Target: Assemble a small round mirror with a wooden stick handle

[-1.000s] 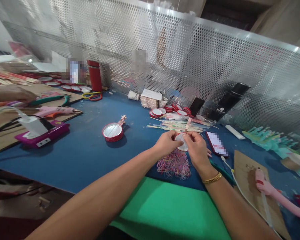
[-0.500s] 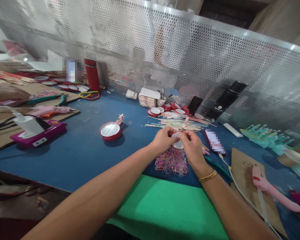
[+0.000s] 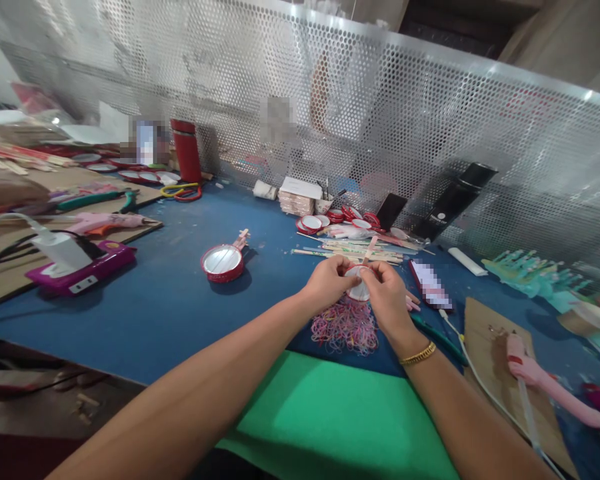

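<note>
Between both hands is a small toy banjo (image 3: 359,291), a round white disc with a red rim and a pale stick as its neck pointing away from me. My left hand (image 3: 329,283) is closed on the rim's left side. With thumb and fingers pressed together, my right hand (image 3: 387,291) grips its right side near the neck. The fingers hide part of the disc. Just below lies a heap of pink and purple rubber bands (image 3: 345,327). Off to the left sits a stack of similar toy banjos (image 3: 223,267), thin strings across the top one.
Wooden sticks (image 3: 350,249) and red-rimmed discs (image 3: 311,224) lie behind my hands. A phone (image 3: 430,285), green-handled pliers (image 3: 443,340) and a pink glue gun (image 3: 535,373) are on the right. A purple power strip (image 3: 87,277) stands left. A perforated metal screen (image 3: 230,87) borders the back.
Both hands keep their grip on the toy banjo with hardly any movement. The whole view has shifted very slightly.
</note>
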{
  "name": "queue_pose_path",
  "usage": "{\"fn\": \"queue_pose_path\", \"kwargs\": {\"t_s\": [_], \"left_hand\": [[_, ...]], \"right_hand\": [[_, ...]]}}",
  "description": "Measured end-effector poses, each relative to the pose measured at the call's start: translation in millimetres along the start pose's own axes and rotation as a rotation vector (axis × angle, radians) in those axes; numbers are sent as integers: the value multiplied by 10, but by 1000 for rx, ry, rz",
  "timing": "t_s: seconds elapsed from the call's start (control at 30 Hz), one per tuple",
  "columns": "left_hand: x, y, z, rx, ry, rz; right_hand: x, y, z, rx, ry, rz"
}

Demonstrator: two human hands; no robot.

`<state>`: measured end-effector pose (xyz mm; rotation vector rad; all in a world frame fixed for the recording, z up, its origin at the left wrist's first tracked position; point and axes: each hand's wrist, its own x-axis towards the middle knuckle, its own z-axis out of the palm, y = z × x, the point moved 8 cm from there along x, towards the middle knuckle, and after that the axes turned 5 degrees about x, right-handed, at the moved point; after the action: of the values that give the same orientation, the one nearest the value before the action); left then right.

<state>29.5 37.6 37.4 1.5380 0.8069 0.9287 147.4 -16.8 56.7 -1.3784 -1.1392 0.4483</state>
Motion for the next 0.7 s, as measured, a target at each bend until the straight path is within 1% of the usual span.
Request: {"fn": "queue_pose_path", "kwargs": {"t_s": [0.1,0.2,0.47,0.7], "left_hand": [[3,14,-20,130,8,37],[-1,38,-43,189,32,61],[2,83,-70,191,57,97],[35,13,-74,116,50,73]], "right_hand": [[3,-17,-3,-23,4,-19],[1,-22,8,-18,-6,-20],[-1,-19,23,-14,-19,-13],[-8,-59,19,-19,-10,-26]]}}
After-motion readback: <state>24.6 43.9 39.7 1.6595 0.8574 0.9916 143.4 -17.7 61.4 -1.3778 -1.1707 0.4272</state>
